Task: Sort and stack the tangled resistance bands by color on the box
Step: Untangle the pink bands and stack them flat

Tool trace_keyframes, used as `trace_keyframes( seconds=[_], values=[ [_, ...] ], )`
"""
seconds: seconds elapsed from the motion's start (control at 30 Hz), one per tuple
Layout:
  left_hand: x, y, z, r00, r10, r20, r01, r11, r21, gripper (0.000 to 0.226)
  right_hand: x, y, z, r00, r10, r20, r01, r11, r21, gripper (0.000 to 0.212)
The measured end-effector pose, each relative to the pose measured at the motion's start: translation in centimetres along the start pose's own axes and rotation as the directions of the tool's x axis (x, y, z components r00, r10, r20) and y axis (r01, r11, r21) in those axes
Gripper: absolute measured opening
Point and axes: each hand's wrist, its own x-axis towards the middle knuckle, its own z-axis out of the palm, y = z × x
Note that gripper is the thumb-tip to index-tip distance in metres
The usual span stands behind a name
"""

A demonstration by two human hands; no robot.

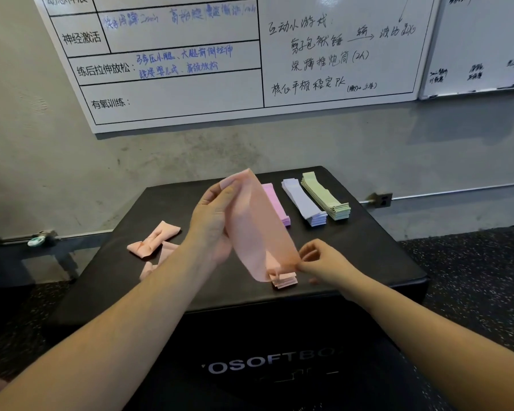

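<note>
A peach resistance band (257,229) is stretched flat in the air above the black box (368,262). My left hand (212,221) grips its far end, and my right hand (318,259) pinches its near end. Just under the near end lies a small stack of peach bands (285,280). To the left on the box sits a knotted tangle of peach bands (152,243). Three neat stacks lie at the back: pink (275,203), lavender (304,203) and green (325,195). The held band hides part of the pink stack.
The box stands against a grey concrete wall (42,158) with whiteboards (250,69) above it. A wall socket (382,200) sits to the right of the box. Dark speckled floor (472,277) lies on both sides.
</note>
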Motion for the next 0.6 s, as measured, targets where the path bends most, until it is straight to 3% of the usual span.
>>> trace_keyframes(
  seconds=[0.03,0.1,0.17,0.23,0.33,0.5,0.6],
  values=[
    [0.2,0.2,-0.2,1.000,0.004,-0.018,-0.004,1.000,-0.001,0.012,0.2,0.6,0.0,0.998,0.061,-0.010,-0.060,0.993,0.097,0.006],
    [0.8,0.4,-0.8,0.999,0.004,-0.046,-0.004,1.000,-0.001,0.016,-0.1,1.3,0.0,0.987,0.162,0.015,-0.158,0.932,0.325,0.019],
    [1.2,0.3,-1.4,0.998,-0.015,-0.064,0.014,1.000,-0.007,0.020,-0.6,1.1,0.2,0.985,0.164,0.052,-0.170,0.888,0.427,0.019],
    [1.3,-0.2,-1.5,0.997,-0.035,-0.067,0.034,0.999,-0.015,0.016,-1.2,0.2,0.7,0.983,0.109,0.150,-0.163,0.891,0.424,0.022],
    [1.2,-1.0,-1.1,0.996,-0.073,-0.056,0.071,0.997,-0.026,0.015,-1.8,-0.9,2.5,0.957,0.051,0.286,-0.155,0.923,0.353,0.046],
    [0.8,-1.4,0.1,0.994,-0.100,-0.037,0.098,0.995,-0.034,0.017,-1.5,-2.2,5.2,0.960,-0.172,0.221,0.126,0.970,0.207,0.078],
    [1.2,-1.4,0.0,0.996,-0.082,-0.046,0.081,0.996,-0.022,0.012,-0.7,-2.4,5.7,0.962,-0.214,0.170,0.182,0.966,0.184,0.057]
  ],
)
